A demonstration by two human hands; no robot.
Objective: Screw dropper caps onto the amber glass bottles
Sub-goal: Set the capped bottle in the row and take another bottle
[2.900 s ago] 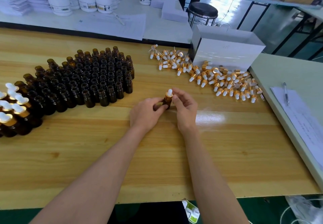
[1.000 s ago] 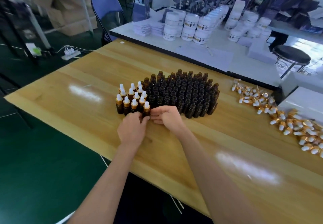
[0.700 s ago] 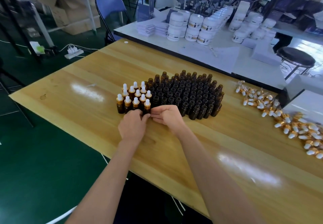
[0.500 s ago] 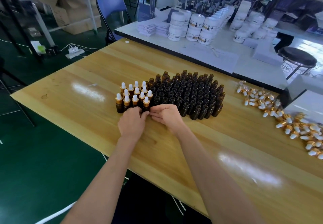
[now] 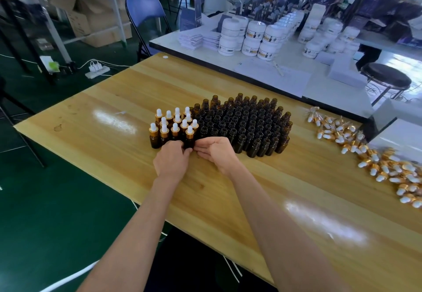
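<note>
Capped bottle (image 5: 190, 137) upright, dropper up | left hand (image 5: 171, 161) gripping base

Both hands meet at the near edge of the bottle block on the wooden surface (image 5: 228, 200). Left hand (image 5: 172, 160) fingers touch a capped bottle (image 5: 190, 137); capped bottles (image 5: 173, 123) just beyond it. Right hand (image 5: 218, 151) loosely curled, uncapped amber bottles (image 5: 246, 123) behind it. Loose dropper caps (image 5: 374, 159) well off to its right.
</note>
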